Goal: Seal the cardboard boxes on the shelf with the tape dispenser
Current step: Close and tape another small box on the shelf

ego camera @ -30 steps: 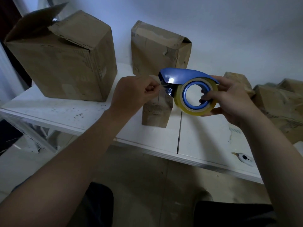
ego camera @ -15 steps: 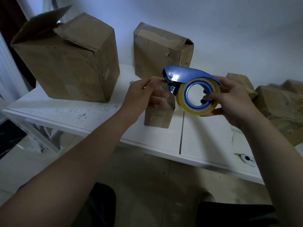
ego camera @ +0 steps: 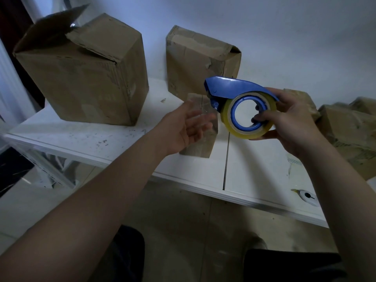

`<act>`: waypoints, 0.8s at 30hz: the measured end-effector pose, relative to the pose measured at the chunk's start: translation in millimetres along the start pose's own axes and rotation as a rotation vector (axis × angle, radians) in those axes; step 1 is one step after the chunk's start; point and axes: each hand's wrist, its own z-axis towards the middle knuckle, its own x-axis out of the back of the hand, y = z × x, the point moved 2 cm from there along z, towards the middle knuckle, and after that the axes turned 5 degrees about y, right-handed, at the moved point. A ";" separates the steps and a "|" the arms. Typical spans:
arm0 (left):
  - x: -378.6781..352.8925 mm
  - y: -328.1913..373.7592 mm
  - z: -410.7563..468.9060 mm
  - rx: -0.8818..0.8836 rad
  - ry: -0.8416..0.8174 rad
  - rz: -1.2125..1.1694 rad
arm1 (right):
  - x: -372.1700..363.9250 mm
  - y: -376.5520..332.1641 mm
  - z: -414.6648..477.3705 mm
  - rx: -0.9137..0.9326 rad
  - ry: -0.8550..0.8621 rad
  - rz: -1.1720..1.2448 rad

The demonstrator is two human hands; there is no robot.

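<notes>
Left hand (ego camera: 183,129) opens from its pinch at the tape dispenser (ego camera: 234,88), fingers now spread wide, frame centre; right hand (ego camera: 295,123) grips it, fingers curled through the core

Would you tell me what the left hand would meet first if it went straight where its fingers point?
Most likely the tape dispenser in the right hand; the small box lies behind, though depth is unclear.

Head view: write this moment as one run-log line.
right hand: grips tape dispenser | left hand: open, near dispenser's front | small box: upright on shelf behind left hand
</notes>
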 end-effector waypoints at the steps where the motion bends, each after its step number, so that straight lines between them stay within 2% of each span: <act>1: 0.9 0.8 1.4 -0.002 0.002 -0.013 | 0.0 0.4 0.2 0.006 0.001 -0.006; 7: 7.8 7.6 3.5 -0.035 0.035 -0.041 | 0.6 1.6 -0.6 0.070 0.001 -0.045; 12: 14.1 13.1 2.6 -0.057 0.134 0.092 | -1.8 3.2 -5.6 0.149 -0.005 -0.111; 19: 21.0 8.3 -8.1 0.177 0.075 0.114 | 4.7 6.7 -8.3 0.216 0.020 -0.117; 24: 15.2 -1.2 -12.4 0.228 0.019 0.216 | 5.3 6.4 -10.5 0.240 0.009 -0.117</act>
